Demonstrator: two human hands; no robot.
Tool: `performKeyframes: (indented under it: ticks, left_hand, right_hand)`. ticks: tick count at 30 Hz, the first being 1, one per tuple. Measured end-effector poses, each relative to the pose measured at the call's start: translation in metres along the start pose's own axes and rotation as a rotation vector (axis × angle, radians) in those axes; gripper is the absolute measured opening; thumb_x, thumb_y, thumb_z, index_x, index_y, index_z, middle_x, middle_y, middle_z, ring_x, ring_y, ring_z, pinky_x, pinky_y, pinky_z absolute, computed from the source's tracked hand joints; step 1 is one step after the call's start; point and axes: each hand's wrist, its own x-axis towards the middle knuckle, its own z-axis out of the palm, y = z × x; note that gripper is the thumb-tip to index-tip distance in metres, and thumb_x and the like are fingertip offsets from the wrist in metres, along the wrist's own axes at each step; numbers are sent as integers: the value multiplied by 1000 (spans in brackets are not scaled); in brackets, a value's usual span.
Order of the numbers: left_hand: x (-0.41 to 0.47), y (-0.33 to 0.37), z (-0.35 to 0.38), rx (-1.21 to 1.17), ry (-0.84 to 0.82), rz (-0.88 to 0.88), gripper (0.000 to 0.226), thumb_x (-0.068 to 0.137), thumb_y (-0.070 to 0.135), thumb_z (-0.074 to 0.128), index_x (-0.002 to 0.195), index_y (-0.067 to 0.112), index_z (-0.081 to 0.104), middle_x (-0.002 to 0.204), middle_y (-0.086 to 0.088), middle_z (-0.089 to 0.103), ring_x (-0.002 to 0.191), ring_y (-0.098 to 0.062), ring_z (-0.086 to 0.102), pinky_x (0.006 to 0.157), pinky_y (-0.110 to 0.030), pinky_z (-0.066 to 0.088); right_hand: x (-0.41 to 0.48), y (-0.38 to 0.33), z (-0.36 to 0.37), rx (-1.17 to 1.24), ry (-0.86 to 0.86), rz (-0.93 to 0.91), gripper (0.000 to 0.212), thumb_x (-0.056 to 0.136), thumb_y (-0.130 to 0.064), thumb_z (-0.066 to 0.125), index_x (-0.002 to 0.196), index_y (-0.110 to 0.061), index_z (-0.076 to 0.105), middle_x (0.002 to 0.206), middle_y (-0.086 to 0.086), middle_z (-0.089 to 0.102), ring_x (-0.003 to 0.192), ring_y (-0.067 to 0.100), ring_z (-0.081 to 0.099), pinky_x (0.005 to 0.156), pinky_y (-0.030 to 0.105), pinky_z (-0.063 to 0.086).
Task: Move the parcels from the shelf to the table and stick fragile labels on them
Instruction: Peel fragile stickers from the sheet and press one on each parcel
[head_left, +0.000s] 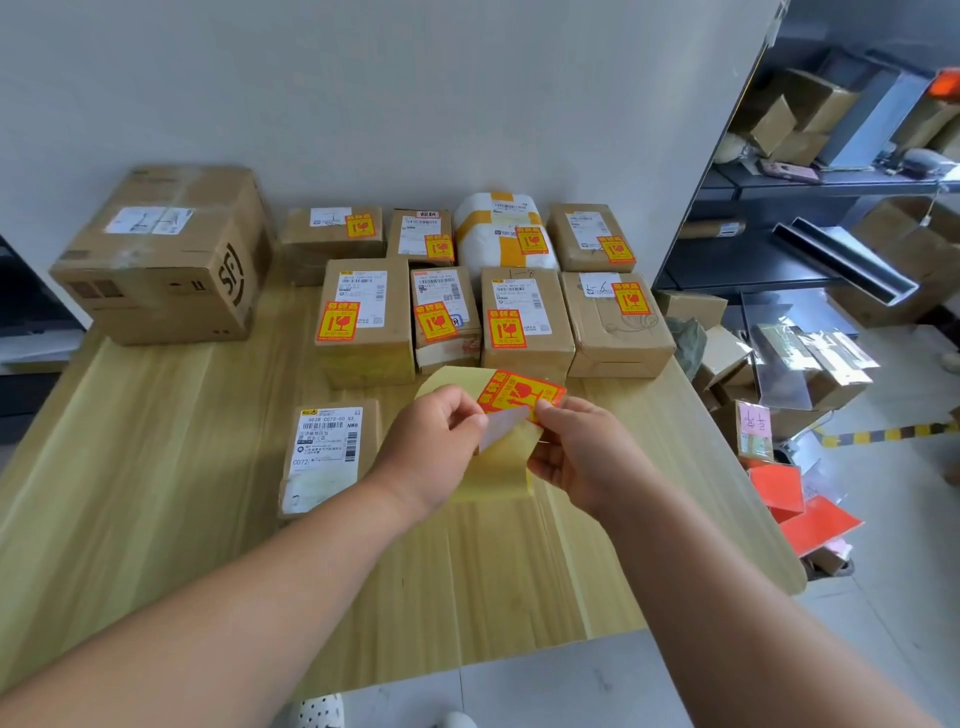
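Observation:
Over the wooden table (156, 519) my left hand (431, 447) pinches a yellow backing strip (498, 467) while my right hand (576, 452) pinches a red-and-yellow fragile label (519, 395), partly peeled off it. Just left of my hands lies a small cardboard parcel (327, 457) with a white shipping slip and no fragile label. Behind my hands, two rows of several parcels (524, 322) each carry a fragile label. A large brown box (166, 254) sits at the table's far left, with no fragile label showing.
A dark metal shelf (810, 182) with more cardboard boxes stands at the right. Boxes, clear plastic pieces and red sheets (800, 504) lie on the floor beside the table's right edge. A white wall backs the table.

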Motion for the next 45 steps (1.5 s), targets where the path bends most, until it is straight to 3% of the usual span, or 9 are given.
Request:
performKeyframes:
  ticks: [8,15,23,28,31,34,36,40,45]
  left_hand:
    - [5,0,-3,-341,119,-285,19,92,14,55,73,17,57,91,-18,69,81,-25,61,73,-33,44]
    - [9,5,-11,-515,188,-392,17,94,13,53,78,17,57,81,-4,66,69,-17,60,71,-31,46]
    - [13,-3,-22,-595,300,-465,16,96,14,52,81,19,57,75,-2,62,61,-13,57,61,-27,43]
    - [7,-14,-30,-391,273,-326,13,93,15,59,82,18,63,67,2,53,56,-12,46,57,-23,45]
    - [3,-21,-32,-236,247,-162,14,91,11,60,80,17,65,63,-2,59,57,-13,52,64,-29,50]
    - [0,-28,-36,-95,221,-26,17,87,9,63,78,23,67,71,-3,67,70,-19,61,75,-36,53]
    - [-2,-33,-38,-23,222,48,19,86,9,65,77,27,67,73,6,67,74,-15,63,75,-32,53]
    - [-10,-41,-44,15,190,122,28,85,6,66,75,32,63,68,19,63,65,1,55,68,-17,45]
    - [-20,-50,-56,25,182,143,30,84,4,67,75,32,62,72,11,65,64,0,55,65,-12,43]
  right_hand:
    - [0,1,-5,27,23,-7,11,100,-19,52,96,-19,62,77,1,70,67,17,67,60,29,52]
    - [3,8,-14,42,48,34,13,101,-17,49,99,-19,62,81,2,68,69,18,65,63,30,50]
    - [16,22,-25,35,136,110,11,101,-19,49,98,-22,59,78,0,64,66,17,61,56,28,46]
    - [30,35,-32,-33,228,193,13,100,-26,52,107,-17,58,89,5,63,73,21,61,61,30,47]
    - [35,35,-31,-254,340,221,46,94,-34,61,129,-5,52,110,11,57,101,32,59,76,35,45]
    - [30,28,-21,-540,477,46,58,93,-29,63,141,-8,41,133,12,50,118,34,52,82,35,42]
    - [26,22,-9,-519,355,-37,42,94,-30,61,130,-11,53,124,10,60,104,27,60,79,34,47]
    - [16,14,29,-153,-59,170,22,95,-33,59,96,-11,62,81,4,68,66,17,64,60,27,48]
    - [11,13,64,-107,-196,172,11,94,-22,61,88,-14,59,65,0,61,55,12,57,53,23,44]
